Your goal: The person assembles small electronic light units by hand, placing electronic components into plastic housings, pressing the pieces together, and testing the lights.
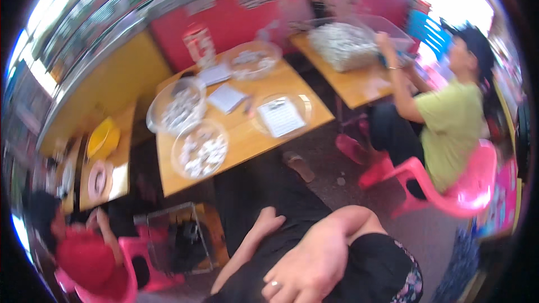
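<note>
One broad wooden tabletop point(244, 143) stands just beyond the person's lap. To its far right a second tabletop point(359, 92) carries a pile of white pieces point(342, 45), with a clear box point(390, 27) at the far side. Beside it sits a co-worker point(452, 129) in a yellow-green shirt, on a pink chair point(471, 188). At near left sits another person point(92, 258), in red; beyond them, a yellow bowl point(105, 139) and a pink basin point(100, 179) stand on a narrower tabletop.

Three clear bowls rest on the main tabletop: a deep one point(155, 111) at left, another point(273, 57) at the far side, and a shallower one point(176, 151) at near left, all holding small white pieces. A red-and-white canister point(200, 46) stands at far left. On the right, a round clear tray point(305, 106) bears a white printed sheet point(281, 116); it lies nearest the hands, yet well apart. White paper stacks point(227, 99) lie between the bowls and the tray.

The left hand point(269, 221) rests on black cloth over the lap, its grip hard to judge. The right hand point(309, 264) droops with fingers loosely bent, the palm hidden; whether it holds anything I cannot tell. A ring point(274, 284) sits on one of its fingers.
</note>
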`<state>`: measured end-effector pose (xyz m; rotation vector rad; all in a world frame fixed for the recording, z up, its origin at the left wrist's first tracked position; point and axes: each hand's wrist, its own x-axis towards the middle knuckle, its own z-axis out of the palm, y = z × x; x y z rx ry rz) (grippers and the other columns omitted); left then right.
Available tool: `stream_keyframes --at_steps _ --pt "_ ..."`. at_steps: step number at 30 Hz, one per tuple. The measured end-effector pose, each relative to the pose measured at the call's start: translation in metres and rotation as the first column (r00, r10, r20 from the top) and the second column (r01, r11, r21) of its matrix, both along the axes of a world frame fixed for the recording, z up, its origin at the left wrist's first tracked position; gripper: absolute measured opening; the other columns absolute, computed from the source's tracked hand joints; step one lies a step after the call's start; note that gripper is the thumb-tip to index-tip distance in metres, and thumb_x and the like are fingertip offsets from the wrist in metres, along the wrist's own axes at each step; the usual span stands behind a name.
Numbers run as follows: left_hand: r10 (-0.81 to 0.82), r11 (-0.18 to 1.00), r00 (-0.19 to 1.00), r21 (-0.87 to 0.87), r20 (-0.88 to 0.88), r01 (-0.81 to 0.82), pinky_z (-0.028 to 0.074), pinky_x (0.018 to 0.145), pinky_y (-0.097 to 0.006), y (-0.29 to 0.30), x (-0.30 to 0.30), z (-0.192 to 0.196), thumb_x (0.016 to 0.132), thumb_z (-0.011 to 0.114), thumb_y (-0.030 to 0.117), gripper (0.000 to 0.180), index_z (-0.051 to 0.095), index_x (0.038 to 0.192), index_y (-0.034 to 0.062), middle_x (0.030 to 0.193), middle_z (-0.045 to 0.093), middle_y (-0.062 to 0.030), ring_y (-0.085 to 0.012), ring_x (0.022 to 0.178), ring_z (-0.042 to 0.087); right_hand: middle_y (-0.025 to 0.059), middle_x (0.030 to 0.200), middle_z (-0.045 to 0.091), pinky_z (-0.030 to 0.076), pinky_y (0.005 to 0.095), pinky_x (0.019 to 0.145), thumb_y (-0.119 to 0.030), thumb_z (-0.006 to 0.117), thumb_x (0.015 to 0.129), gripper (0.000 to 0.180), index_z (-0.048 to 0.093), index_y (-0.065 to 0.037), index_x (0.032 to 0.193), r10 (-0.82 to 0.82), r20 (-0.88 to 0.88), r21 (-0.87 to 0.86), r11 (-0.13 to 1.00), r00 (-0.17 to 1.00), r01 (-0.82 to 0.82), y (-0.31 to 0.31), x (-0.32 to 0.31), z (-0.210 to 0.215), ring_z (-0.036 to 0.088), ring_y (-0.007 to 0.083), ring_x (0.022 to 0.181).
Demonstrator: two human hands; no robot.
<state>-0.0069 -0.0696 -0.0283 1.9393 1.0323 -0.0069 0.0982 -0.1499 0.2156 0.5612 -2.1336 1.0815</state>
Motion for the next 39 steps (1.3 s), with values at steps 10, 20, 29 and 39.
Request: stream_keyframes --at_steps 10,20,29,39 --pt "0.043 0.998 0.999 -0.048 -0.004 -0.043 0.051 0.076 -0.045 0.009 -0.011 -0.014 0.066 0.059 0.019 0.035 0.063 0.081 -0.0133 0.086 0.062 -0.0334 -0.0417 0.085 0.064 0.009 0.115 0.065 0.041 0.0483 0.097 -0.009 0.054 0.089 0.028 0.06 0.002 0.113 0.15 -0.951 0.309 0.391 0.272 0.867 -0.061 0.015 0.039 0.054 0.0275 0.115" --pt "-0.068 0.998 0.998 -0.017 -0.014 0.068 0.051 0.075 -0.045 -0.001 0.003 -0.014 0.07 0.059 0.023 0.039 0.061 0.08 -0.0151 0.085 0.062 -0.0335 -0.0414 0.085 0.064 0.0105 0.125 0.059 0.033 0.0506 0.101 -0.013 0.054 0.09 0.028 0.059 -0.003 0.116 -0.014 -0.723 0.534 0.623 0.691 0.572 -0.087 0.03 0.023 0.046 0.0268 0.122" --pt "-0.06 0.998 0.993 0.022 0.1 0.058 0.051 0.068 -0.046 0.008 0.005 -0.02 0.069 0.058 0.021 0.037 0.061 0.076 -0.015 0.079 0.061 -0.0339 -0.0422 0.075 0.064 0.0097 0.119 0.06 0.036 0.0477 0.091 -0.014 0.057 0.085 0.024 0.06 -0.005 0.108 -0.268 -0.605 0.584 0.491 0.75 0.646 -0.042 0.027 0.012 0.05 0.0262 0.109" --pt "-0.086 0.996 0.992 0.003 0.09 0.086 0.051 0.07 -0.046 0.0 0.006 -0.011 0.069 0.057 0.016 0.031 0.063 0.08 -0.0125 0.081 0.061 -0.033 -0.0422 0.079 0.064 0.0087 0.112 0.061 0.039 0.0445 0.079 -0.015 0.06 0.08 0.019 0.062 -0.009 0.098 -0.573 -0.481 0.684 0.227 0.664 0.693 0.022 0.021 -0.009 0.053 0.0257 0.095"
